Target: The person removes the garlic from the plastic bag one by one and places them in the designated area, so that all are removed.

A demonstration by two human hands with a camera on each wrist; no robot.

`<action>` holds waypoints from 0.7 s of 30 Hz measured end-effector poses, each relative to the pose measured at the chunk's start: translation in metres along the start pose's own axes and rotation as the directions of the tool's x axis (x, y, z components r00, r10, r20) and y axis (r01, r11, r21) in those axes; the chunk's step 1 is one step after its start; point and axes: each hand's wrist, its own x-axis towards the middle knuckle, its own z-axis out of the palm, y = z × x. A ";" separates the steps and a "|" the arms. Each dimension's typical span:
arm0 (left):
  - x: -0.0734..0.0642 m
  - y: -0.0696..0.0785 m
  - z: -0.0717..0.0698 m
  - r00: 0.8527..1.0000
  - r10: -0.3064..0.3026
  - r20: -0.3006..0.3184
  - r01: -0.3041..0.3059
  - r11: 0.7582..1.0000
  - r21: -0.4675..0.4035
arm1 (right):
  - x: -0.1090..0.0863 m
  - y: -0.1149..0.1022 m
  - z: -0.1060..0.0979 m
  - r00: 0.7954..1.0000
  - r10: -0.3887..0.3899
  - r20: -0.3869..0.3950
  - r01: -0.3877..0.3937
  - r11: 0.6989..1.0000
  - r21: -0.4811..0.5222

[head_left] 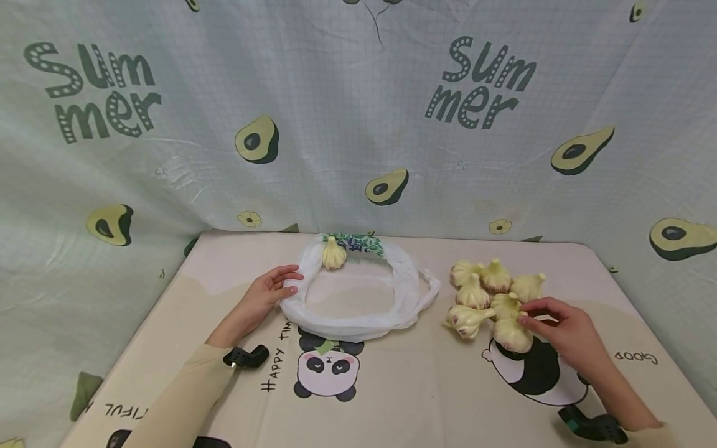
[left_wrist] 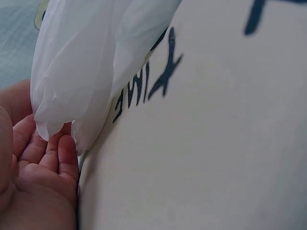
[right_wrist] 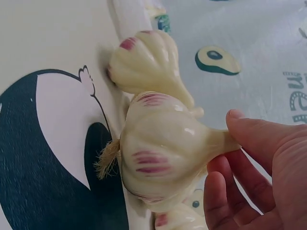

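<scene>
A white plastic bag (head_left: 347, 326) lies on the table with its mouth spread in a ring. My left hand (head_left: 267, 298) holds its left rim; in the left wrist view the fingers (left_wrist: 68, 155) curl at the thin plastic. One garlic bulb (head_left: 333, 255) sits at the back left of the bag's mouth. On the right, my right hand (head_left: 571, 330) pinches the stem of another garlic bulb (right_wrist: 158, 148) between thumb and fingers. That bulb has purple streaks and a tuft of roots. Several more garlic bulbs (head_left: 472, 292) cluster close beside and behind it.
The table cover (head_left: 403, 386) is pale, printed with pandas and lettering. Behind the table hangs a curtain (head_left: 336, 93) with avocado prints and "summer" lettering. A loop handle (head_left: 430, 289) of the bag reaches right, toward the garlic cluster.
</scene>
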 end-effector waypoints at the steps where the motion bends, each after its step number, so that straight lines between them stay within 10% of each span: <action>1: 0.000 0.000 0.000 1.000 0.001 0.000 -0.001 1.000 0.000 | 0.000 0.000 0.001 1.000 0.000 0.005 0.000 1.000 0.003; 21: 0.000 0.001 0.000 1.000 -0.015 -0.008 0.015 1.000 0.021 | 0.004 0.000 0.018 0.991 -0.122 0.047 0.123 0.992 -0.016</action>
